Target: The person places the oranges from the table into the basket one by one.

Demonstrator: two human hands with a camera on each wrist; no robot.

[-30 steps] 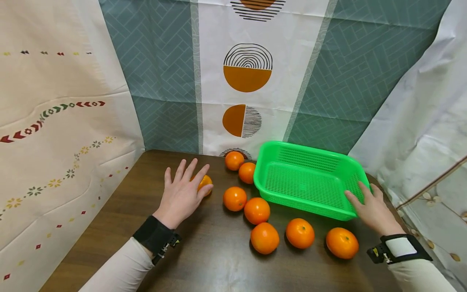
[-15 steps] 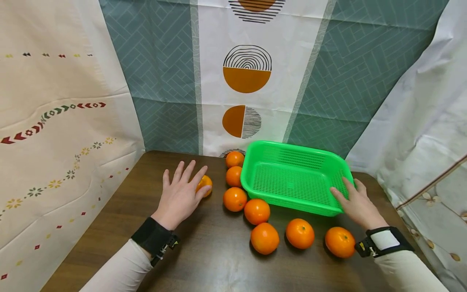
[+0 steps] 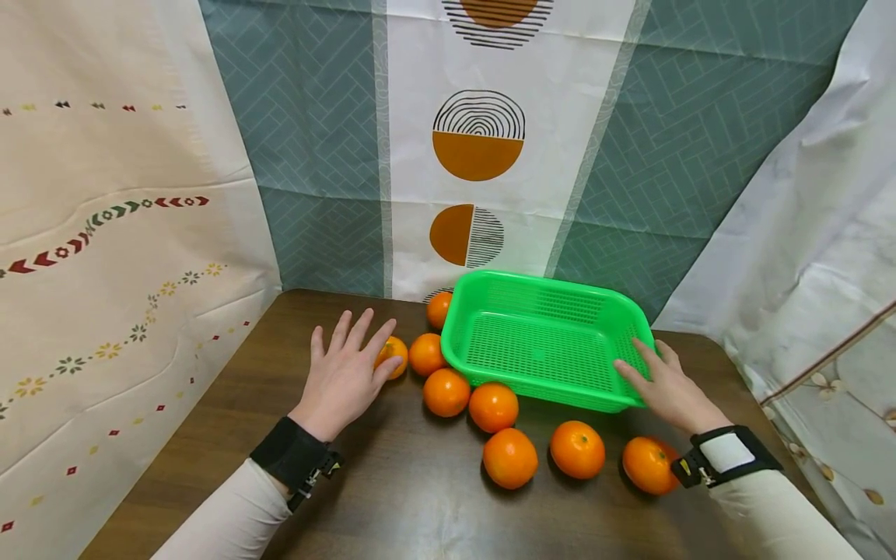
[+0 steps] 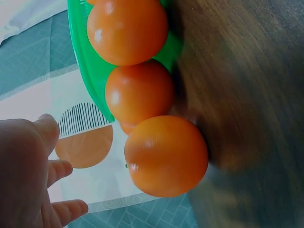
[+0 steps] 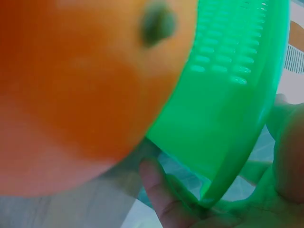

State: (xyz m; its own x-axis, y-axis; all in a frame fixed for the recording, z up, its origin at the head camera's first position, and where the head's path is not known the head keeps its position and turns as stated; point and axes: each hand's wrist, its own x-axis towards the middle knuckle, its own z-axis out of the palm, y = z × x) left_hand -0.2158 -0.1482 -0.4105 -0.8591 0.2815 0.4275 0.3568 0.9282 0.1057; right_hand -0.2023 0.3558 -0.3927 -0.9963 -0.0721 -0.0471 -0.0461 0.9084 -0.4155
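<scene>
My left hand point(image 3: 343, 381) hovers at the left with its fingers spread, overlapping an orange point(image 3: 397, 364) beside its thumb. That hand's fingers point(image 4: 69, 211) reach out near the orange point(image 4: 166, 156) in the left wrist view, gripping nothing. My right hand point(image 3: 677, 395) lies against the right end of the green plastic basket point(image 3: 532, 342), its fingers extended around the end wall. The basket is bare inside. Along its left and front sides sit further oranges: one at the back point(image 3: 438, 309), partly hidden by the rim, and others point(image 3: 427, 355) point(image 3: 446, 393) close by.
Nearer the front of the brown wooden table point(image 3: 392, 498) are several more oranges point(image 3: 510, 459); one point(image 3: 649, 465) lies by the right wristband point(image 3: 728, 455). Patterned cloths point(image 3: 483, 155) hang behind and at both sides.
The basket has slid left along with my right hand, pushing oranges at its left side leftward. The back orange is now more covered by the rim. My left hand has stayed almost still.
</scene>
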